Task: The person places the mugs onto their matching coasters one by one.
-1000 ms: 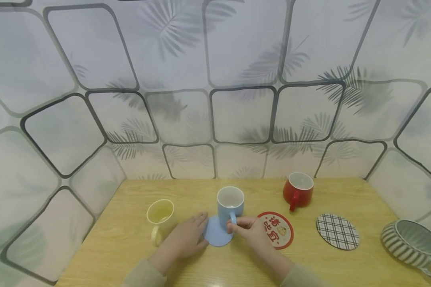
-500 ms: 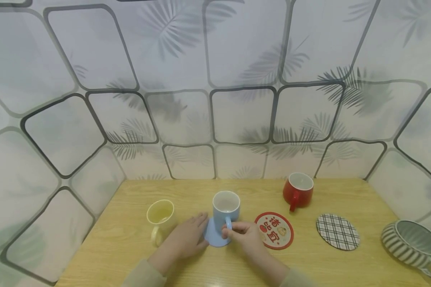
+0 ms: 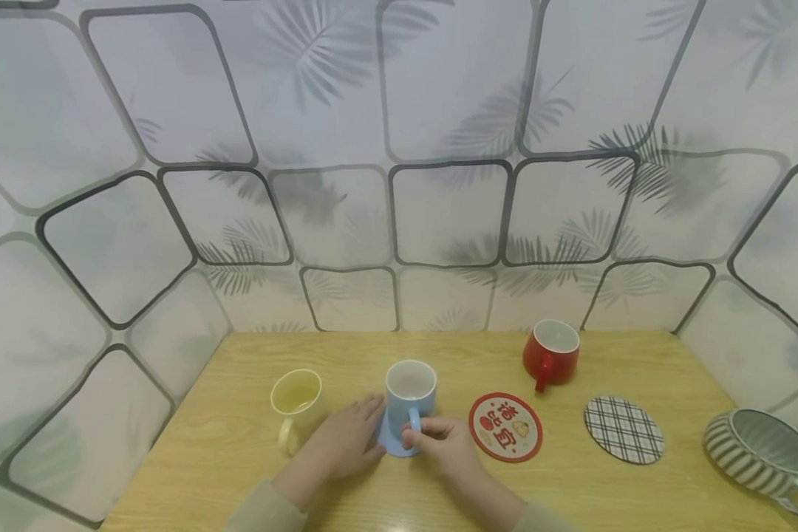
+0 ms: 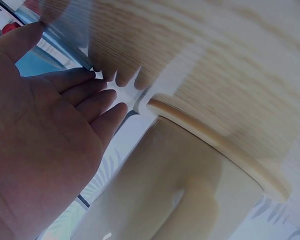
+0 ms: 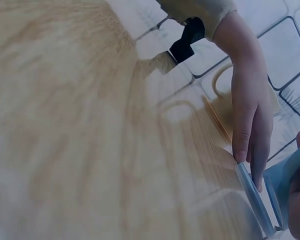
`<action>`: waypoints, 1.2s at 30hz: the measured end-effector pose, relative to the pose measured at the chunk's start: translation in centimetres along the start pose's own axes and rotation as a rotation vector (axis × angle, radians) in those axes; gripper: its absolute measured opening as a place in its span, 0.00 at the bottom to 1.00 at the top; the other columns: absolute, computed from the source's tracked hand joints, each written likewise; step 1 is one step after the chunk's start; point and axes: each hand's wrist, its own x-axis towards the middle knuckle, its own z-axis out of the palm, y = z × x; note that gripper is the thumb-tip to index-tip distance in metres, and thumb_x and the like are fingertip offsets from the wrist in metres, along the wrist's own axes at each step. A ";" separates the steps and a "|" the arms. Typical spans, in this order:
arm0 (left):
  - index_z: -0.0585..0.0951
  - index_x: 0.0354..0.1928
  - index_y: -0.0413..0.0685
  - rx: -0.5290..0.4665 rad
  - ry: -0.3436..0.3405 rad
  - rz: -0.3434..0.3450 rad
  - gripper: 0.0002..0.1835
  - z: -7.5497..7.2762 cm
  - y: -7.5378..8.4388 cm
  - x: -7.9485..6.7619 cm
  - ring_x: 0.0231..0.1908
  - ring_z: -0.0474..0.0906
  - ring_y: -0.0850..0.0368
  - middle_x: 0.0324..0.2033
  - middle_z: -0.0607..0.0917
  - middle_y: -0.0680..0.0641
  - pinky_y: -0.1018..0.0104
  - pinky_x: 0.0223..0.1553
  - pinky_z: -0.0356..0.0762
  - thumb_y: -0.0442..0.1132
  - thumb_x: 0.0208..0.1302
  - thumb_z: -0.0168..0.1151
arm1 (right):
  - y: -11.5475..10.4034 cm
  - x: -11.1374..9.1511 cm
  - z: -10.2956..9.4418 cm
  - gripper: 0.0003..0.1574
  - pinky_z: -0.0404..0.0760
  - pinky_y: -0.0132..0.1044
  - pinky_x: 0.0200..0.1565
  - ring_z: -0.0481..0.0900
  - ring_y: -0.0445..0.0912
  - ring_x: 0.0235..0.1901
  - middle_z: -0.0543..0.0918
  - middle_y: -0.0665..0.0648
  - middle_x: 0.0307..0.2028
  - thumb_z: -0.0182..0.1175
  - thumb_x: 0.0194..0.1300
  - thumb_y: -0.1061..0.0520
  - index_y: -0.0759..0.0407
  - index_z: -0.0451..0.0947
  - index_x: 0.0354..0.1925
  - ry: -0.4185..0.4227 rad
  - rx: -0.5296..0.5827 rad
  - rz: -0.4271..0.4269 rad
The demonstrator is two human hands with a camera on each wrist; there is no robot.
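My right hand [image 3: 448, 446] pinches the handle of a light blue mug [image 3: 399, 405], white inside, which overlaps a round blue coaster [image 3: 392, 445]. The right wrist view shows a narrow wedge-shaped gap between the mug's base [image 5: 274, 192] and the coaster [image 5: 255, 200]. With fingers extended, my left hand [image 3: 347, 442] touches the coaster's left edge, thumb at the near side. A yellow mug [image 3: 306, 406] stands just left of that hand and looms large in the left wrist view, beside the left palm [image 4: 45, 135].
Right of my right hand lies a red-rimmed coaster with printed characters [image 3: 506, 427]. Behind it stands a red mug [image 3: 550, 362]. A black-and-white checked coaster [image 3: 625, 430] and a striped grey-white mug [image 3: 751, 454] are farther right. Patterned walls border the wooden table [image 3: 346, 355].
My right hand has carried the blue mug left and slightly toward me, farther over the blue coaster. More of the red-rimmed coaster shows. The left hand has stayed in place.
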 end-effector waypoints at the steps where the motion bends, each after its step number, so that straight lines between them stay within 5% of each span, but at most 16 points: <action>1: 0.69 0.77 0.36 -0.002 0.002 0.001 0.40 0.0 0.0 0.0 0.77 0.70 0.41 0.77 0.72 0.38 0.45 0.78 0.70 0.53 0.71 0.66 | 0.1 0.0 0.0 0.18 0.85 0.26 0.52 0.87 0.36 0.39 0.91 0.41 0.27 0.74 0.61 0.65 0.79 0.85 0.45 -0.008 0.002 -0.006; 19: 0.70 0.76 0.37 -0.017 0.034 0.019 0.39 0.3 0.0 0.0 0.76 0.71 0.39 0.76 0.74 0.38 0.43 0.77 0.71 0.51 0.71 0.65 | 0.5 -0.2 1.0 0.17 0.83 0.27 0.52 0.85 0.38 0.44 0.91 0.42 0.30 0.74 0.61 0.65 0.78 0.85 0.44 -0.017 0.001 0.037; 29: 0.71 0.76 0.40 -0.003 0.049 0.027 0.38 0.6 -0.2 0.2 0.75 0.72 0.41 0.75 0.75 0.39 0.45 0.77 0.71 0.53 0.71 0.66 | 0.6 -0.6 1.6 0.16 0.79 0.29 0.49 0.84 0.39 0.43 0.95 0.55 0.36 0.76 0.59 0.63 0.75 0.87 0.42 -0.028 -0.024 0.049; 36: 0.72 0.75 0.40 -0.006 0.078 0.034 0.37 0.6 -0.2 0.3 0.73 0.75 0.39 0.73 0.77 0.38 0.44 0.75 0.73 0.53 0.70 0.66 | 0.6 -0.6 1.7 0.15 0.80 0.33 0.51 0.85 0.39 0.43 0.95 0.53 0.37 0.75 0.60 0.61 0.71 0.88 0.42 -0.053 -0.057 0.066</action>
